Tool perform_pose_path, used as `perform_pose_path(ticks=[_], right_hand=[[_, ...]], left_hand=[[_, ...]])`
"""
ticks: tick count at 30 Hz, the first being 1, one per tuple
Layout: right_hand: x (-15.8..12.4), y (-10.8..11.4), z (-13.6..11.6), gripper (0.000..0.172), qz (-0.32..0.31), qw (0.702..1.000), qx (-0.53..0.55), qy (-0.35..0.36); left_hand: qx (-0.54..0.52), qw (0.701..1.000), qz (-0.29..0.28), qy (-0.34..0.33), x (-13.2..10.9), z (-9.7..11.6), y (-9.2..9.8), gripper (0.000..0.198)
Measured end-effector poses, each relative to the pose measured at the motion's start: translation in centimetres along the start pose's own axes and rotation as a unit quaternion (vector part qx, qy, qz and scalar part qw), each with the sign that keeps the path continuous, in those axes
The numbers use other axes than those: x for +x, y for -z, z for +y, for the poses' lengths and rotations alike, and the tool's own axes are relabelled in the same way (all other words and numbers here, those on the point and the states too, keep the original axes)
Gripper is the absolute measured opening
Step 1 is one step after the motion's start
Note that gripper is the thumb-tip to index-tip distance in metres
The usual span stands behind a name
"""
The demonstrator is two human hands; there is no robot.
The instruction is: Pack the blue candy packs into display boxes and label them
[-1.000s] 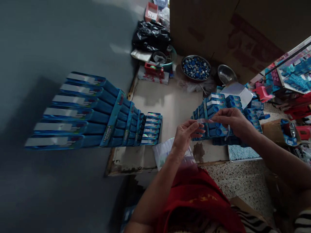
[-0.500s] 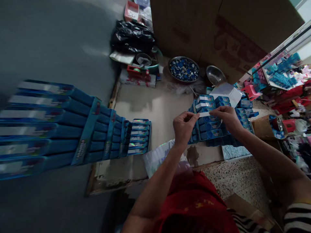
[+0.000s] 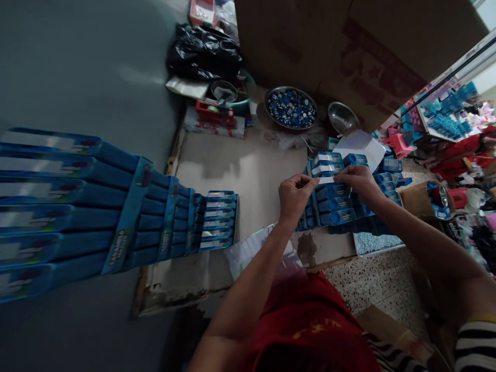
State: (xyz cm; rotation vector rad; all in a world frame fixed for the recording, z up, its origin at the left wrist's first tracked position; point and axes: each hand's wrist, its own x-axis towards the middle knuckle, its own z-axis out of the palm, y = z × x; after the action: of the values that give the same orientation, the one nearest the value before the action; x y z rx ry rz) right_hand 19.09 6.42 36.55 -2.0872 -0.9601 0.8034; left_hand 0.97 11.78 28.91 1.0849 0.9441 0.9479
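Note:
A small white strip point(image 3: 326, 180) is stretched between my two hands, over a stack of blue boxes point(image 3: 341, 216) at the right of the table. My left hand point(image 3: 296, 196) pinches its left end between thumb and fingertips. Its right end is pinched by my right hand point(image 3: 358, 182). Boxes in the upper part of the stack carry white strips on their ends; lower ones show round blue ends. A tall stack of blue boxes point(image 3: 151, 217) with white strips on them stands at the left. Clear plastic sheets point(image 3: 251, 248) lie near my left forearm.
Behind are a metal bowl of blue and white pieces point(image 3: 291, 108), a smaller metal bowl point(image 3: 343, 119), a red tape dispenser point(image 3: 214, 113) and a black plastic bag point(image 3: 205, 51). A tray of pale blue bits point(image 3: 377, 243) sits at the right.
The view has shifted slightly, and the left stack appears farther left. Both hands still hold the white strip, which has come slightly lower over the right stack.

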Motion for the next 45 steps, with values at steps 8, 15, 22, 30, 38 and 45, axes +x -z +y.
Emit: perform_pose_path(ticks=[8,15,22,30,38,45], right_hand=[[1.1,0.5,0.3,0.048,0.038,0.993,-0.109,0.023],[-1.4,0.4,-3.0,0.055,0.042,0.998,0.023,0.032],[-2.6,-2.0,-5.0,0.061,0.042,0.987,0.152,0.01],[-4.0,-2.6,-5.0,0.061,0.006,0.978,0.209,-0.002],[-5.4,0.6,-3.4,0.056,-0.154,0.953,0.235,-0.113],[-5.7,0.5,-2.1,0.053,-0.113,0.951,0.246,-0.151]], left_hand=[[-0.078,0.983,-0.063,0.156,0.9,-2.1,-1.0,0.041],[0.009,0.992,0.122,0.015,-2.4,-1.2,0.1,0.034],[0.045,0.987,0.003,-0.156,-7.0,1.2,-2.0,0.067],[-0.041,0.994,-0.046,-0.09,-5.7,0.3,-1.6,0.024],[0.111,0.977,-0.1,-0.149,-5.3,2.4,3.5,0.02],[0.406,0.782,-0.131,-0.454,-4.3,4.1,6.3,0.018]])
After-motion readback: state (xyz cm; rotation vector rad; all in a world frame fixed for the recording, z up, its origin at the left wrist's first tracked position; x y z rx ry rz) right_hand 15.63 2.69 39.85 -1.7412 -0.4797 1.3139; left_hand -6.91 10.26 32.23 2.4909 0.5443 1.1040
